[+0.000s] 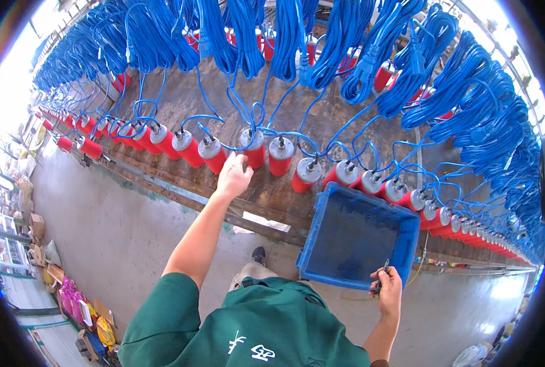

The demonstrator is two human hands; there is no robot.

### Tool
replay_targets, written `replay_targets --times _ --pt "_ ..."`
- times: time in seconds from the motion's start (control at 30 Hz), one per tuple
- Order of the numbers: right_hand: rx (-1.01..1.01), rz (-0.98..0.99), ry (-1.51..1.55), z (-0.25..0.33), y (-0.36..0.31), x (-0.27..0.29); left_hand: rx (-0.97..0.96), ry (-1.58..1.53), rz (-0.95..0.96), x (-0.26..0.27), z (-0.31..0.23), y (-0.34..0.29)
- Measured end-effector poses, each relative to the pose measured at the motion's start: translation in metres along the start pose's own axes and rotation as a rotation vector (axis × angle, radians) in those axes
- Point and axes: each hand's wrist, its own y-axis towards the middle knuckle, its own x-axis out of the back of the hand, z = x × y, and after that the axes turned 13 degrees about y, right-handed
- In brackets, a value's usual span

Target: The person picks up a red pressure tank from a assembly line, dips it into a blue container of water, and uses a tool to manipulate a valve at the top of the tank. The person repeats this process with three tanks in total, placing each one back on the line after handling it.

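My left hand (234, 175) reaches to the row of upright red cylinders with grey metal tops, its fingers closed against the near side of one red cylinder (256, 156). Something small and dark shows at the fingertips, too small to name. Just left of the hand stands another red cylinder (213, 161). A blue cord loops over the tops from cylinder to cylinder. My right hand (388, 289) is closed around a dark slim tool (383, 276) with a thin tip pointing up; its kind is unclear. It is beside the near right corner of a blue plastic crate (309, 260).
Coiled blue cables (284, 49) hang in a long row beyond the worn table (180, 95), their leads running to the cylinders. Two red cylinders (89, 147) stick out past the table's edge at left. Boxes and bags (70, 293) lie along the floor at far left.
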Motion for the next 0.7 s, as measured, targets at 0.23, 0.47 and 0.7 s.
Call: replay_targets --times 0.23,0.47,0.7 --pt "0.002 0.018 -0.012 -0.007 -0.002 0.003 0.033 -0.343 -0.394 0.018 -0.015 0.037" --pt "-0.005 0.012 0.014 -0.007 -0.005 0.004 0.234 -0.567 0.106 0.010 0.016 0.074" --pt "-0.092 0.000 -0.064 0.001 -0.021 0.010 -0.100 -0.077 0.069 0.016 -0.009 0.079"
